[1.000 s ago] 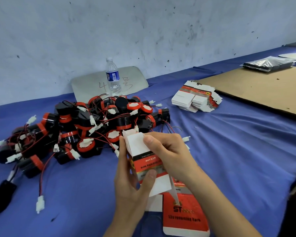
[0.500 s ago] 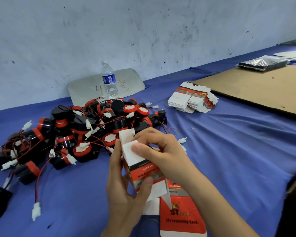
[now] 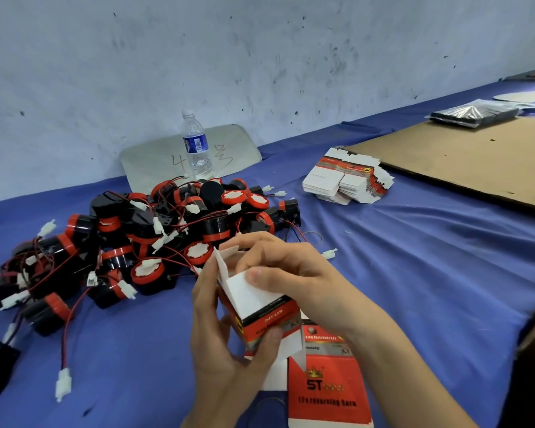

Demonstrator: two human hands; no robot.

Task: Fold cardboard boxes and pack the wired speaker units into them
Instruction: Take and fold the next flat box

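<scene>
A small red, black and white cardboard box is held upright over the blue tablecloth, its top flaps partly folded. My left hand grips the box from the left and below, thumb on its printed front. My right hand curls over the top, thumb pressing a white flap and fingers bent onto the far flaps. A heap of black and red wired speaker units with white connectors lies just behind the box. A stack of flat unfolded boxes sits farther back on the right.
A folded red box lies flat near the front edge under my right forearm. A water bottle stands before a grey board by the wall. A brown cardboard sheet with a black plastic packet covers the right side.
The box has turned slightly, and my right hand's fingers have curled further over the top flaps, pushing them down. My view has shifted a little, so the pile appears lower left.
</scene>
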